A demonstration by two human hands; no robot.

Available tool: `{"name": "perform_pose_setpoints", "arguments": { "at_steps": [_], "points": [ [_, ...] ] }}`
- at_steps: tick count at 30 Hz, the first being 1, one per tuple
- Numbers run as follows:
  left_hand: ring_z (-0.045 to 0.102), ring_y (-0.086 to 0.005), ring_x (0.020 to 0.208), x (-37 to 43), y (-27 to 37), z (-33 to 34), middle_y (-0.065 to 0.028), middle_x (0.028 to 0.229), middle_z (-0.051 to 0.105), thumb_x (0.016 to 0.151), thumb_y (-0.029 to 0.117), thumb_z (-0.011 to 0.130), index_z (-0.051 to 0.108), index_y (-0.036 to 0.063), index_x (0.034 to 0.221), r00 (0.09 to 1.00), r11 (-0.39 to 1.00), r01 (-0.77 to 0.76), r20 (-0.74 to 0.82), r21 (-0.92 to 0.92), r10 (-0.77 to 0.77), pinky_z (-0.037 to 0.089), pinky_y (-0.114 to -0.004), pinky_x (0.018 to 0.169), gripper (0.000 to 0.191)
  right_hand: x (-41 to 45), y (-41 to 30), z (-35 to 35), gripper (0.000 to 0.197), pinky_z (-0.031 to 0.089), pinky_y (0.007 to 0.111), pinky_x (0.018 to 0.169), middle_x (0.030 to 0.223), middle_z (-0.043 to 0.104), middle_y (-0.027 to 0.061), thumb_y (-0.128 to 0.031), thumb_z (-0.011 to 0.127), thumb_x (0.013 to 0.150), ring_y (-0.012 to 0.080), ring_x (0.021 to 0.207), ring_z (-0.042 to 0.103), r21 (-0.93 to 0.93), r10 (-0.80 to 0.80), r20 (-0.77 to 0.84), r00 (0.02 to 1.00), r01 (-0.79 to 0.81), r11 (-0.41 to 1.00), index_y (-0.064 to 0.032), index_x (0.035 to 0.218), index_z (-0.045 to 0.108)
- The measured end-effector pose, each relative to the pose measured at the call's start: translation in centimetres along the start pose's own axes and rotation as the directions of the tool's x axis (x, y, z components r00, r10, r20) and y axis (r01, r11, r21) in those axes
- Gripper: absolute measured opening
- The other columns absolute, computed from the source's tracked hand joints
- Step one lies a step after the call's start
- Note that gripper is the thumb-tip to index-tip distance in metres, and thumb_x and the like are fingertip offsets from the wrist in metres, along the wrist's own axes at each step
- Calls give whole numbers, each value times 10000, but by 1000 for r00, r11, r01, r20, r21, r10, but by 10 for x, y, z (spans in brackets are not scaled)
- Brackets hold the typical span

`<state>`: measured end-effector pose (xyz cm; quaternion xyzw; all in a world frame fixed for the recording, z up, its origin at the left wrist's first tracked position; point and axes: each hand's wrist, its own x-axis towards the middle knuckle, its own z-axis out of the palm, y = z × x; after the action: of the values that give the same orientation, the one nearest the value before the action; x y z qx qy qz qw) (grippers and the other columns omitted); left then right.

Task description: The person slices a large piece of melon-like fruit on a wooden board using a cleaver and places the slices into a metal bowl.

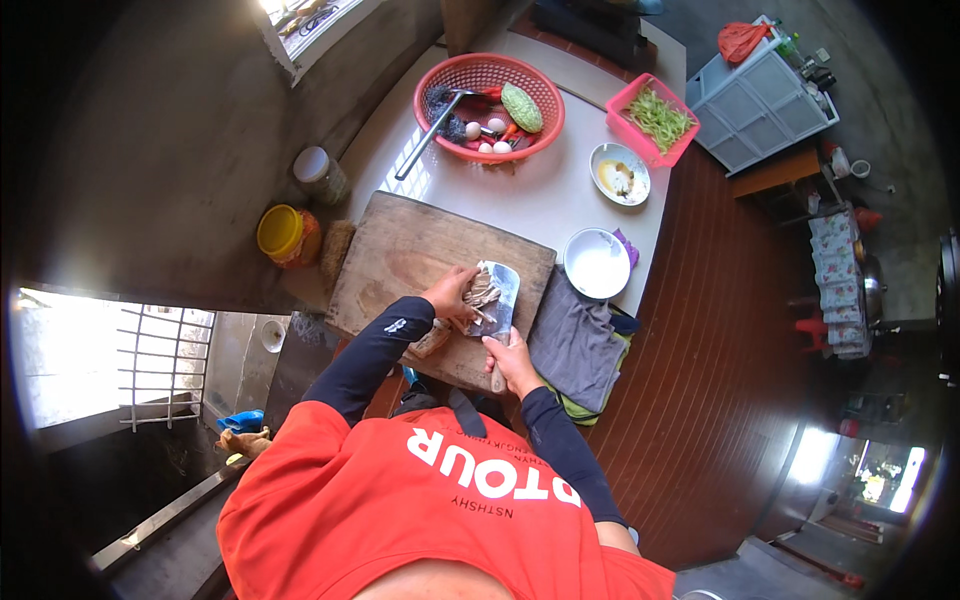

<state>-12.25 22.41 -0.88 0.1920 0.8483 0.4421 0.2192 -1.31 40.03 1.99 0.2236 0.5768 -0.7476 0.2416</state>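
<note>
My right hand [514,364] grips the handle of a cleaver [510,289], whose broad blade lies low over a thick wooden chopping board [405,251]. A heap of pale brown sliced strips [481,292], possibly meat or mushroom, rests on and beside the blade. My left hand [450,292] holds these strips against the blade from the left, its fingertips partly hidden among them. On the board's near edge, below my left wrist, sits a larger uncut pale brown piece [431,341], partly covered by my sleeve.
Beyond the board, a red plastic basket [487,154] holds eggs, peppers and a bitter gourd. Rightward are a white bowl [596,262], a stained dish [619,174], a pink basket [652,154] of green shreds and a grey towel [574,337]. Jars [289,236] stand at left.
</note>
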Motion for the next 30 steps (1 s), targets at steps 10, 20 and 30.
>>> {"name": "perform_pose_setpoints", "arguments": {
  "at_steps": [10, 20, 30],
  "points": [
    [427, -322, 1144, 71, 58, 33, -200, 1233, 422, 536, 149, 820, 365, 31, 1315, 989, 985, -149, 8, -83, 150, 380, -346, 964, 909, -21, -54, -57, 195, 428, 258, 406, 645, 458, 7, -69, 582, 832, 85, 467, 450, 136, -56, -84, 995, 67, 988, -79, 926, 411],
    [508, -304, 1052, 182, 110, 95, -214, 1141, 532, 500, 240, 836, 400, -34, 1275, 983, 996, 20, 184, -88, -3, 399, -334, 917, 931, 4, -104, -144, 194, 432, 258, 392, 691, 473, 26, -87, 571, 831, 99, 485, 465, 7, -93, -241, 966, 97, 995, -67, 955, 422],
    [500, -248, 1108, 220, 63, 137, -179, 1212, 513, 761, 19, 580, 421, -25, 1269, 986, 803, 92, -61, -589, -158, 389, -315, 942, 534, 32, -125, -177, 188, 453, 270, 383, 686, 497, 48, -126, 555, 831, 112, 479, 493, -186, -94, -318, 943, 35, 982, -34, 924, 420]
  ]
}}
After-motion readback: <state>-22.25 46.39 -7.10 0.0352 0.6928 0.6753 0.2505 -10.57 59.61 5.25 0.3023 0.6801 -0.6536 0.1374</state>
